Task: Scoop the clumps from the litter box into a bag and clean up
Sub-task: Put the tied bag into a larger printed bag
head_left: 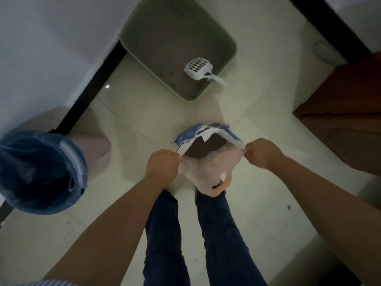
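bag (206, 159) first: you hold it at waist height over your legs, its mouth pulled wide between your two hands. your left hand (161, 163) has its fingers curled tight on the left edge of the rim, and your right hand (262, 152) pinches the right edge the same way, so neither hand is free. the mouth's long axis runs left to right between your fists, and dark contents show inside, which i take to be scooped litter.

the litter box (226, 41), green, sits on the floor (144, 112) ahead of you, well apart from the bag and slightly to the right of centre. the scoop (201, 69), white and slotted, lies in its near right corner, head on the litter and handle poking over the rim, pointing down and right toward your right side. a few dark specks dot the litter; whether they are clumps is too small to tell.

the bin (37, 172) with its blue liner stands to your left, close beside your left arm, so that hand is the nearer one to it.

judging by the scoop lying idle, scooping looks finished or paused; closing the bag means bringing your fists together along that left-right axis.
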A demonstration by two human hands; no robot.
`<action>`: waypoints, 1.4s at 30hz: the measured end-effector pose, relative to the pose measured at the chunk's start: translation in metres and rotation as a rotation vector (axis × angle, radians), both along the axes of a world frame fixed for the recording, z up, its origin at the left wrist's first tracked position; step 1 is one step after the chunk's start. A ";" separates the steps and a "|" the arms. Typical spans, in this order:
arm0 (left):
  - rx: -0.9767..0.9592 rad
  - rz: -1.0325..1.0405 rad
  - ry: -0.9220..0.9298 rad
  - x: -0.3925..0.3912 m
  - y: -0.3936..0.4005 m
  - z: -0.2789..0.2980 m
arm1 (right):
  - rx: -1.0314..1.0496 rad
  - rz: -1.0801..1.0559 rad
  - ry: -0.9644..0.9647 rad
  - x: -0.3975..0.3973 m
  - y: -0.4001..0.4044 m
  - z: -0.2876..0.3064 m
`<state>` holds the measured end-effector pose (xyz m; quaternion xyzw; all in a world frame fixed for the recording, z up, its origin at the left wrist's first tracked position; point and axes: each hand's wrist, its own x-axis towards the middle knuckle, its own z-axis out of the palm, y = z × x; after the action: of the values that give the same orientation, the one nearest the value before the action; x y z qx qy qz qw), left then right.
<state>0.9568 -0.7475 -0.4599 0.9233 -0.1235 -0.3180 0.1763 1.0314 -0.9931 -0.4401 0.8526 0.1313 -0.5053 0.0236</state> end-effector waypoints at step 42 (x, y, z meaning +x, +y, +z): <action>-0.153 1.279 0.629 0.062 -0.070 0.045 | 0.546 -1.823 -0.066 -0.051 0.011 0.022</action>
<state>1.0192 -0.8176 -0.4150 0.6645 0.4765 -0.3942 0.4194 0.9802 -0.9820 -0.4184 0.6165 -0.4716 -0.2568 -0.5758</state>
